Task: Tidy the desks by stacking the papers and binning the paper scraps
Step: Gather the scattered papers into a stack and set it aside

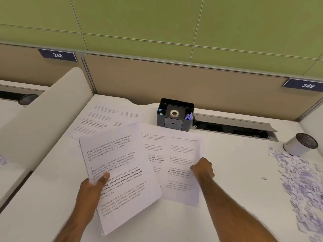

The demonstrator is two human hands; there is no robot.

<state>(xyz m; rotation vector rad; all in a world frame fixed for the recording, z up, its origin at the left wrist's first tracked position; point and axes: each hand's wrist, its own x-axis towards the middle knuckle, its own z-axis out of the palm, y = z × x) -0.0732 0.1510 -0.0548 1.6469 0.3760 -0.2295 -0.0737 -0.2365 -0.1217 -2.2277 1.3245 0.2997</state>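
Left hand point(95, 185): grasps a stack point(120, 173) of printed sheets at its left edge, thumb on top, fingers hidden beneath; the stack is lifted off the desk and tilted, near left of centre.
Right hand point(202, 169): fingers curled down onto the right edge of a sheet point(181, 170) lying flat on the desk; I cannot tell whether it pinches the sheet or only presses on it.
Sheet under right hand: just right of the held stack, its left part covered by that stack; another sheet point(153, 147) lies partly under it, toward the far side.
Far papers point(103, 119): more printed sheets spread loosely on the far left of the desk, overlapping one another, the nearest ones tucked behind the held stack.
Scraps point(300, 182): a wide scatter of torn white and purple bits on the right side of the desk, running from beside the cup toward the near right edge; one stray bit point(264, 178) lies apart to their left.
Cup point(299, 144): white cylinder with a dark rim, tilted, at the far end of the scraps.
Organizer point(174, 114): black desk box at the far middle, with a tape roll point(174, 113) on top and small blue and purple items in its side slots.
Desk point(236, 198): white, with an open cable slot point(232, 127) to the right of the organizer.
Divider point(47, 116): pale panel at left, separating a neighbouring desk, where a few more scraps point(2, 159) show.
Labels: 248 point(57, 55) far left, 249 point(308, 85) far right.
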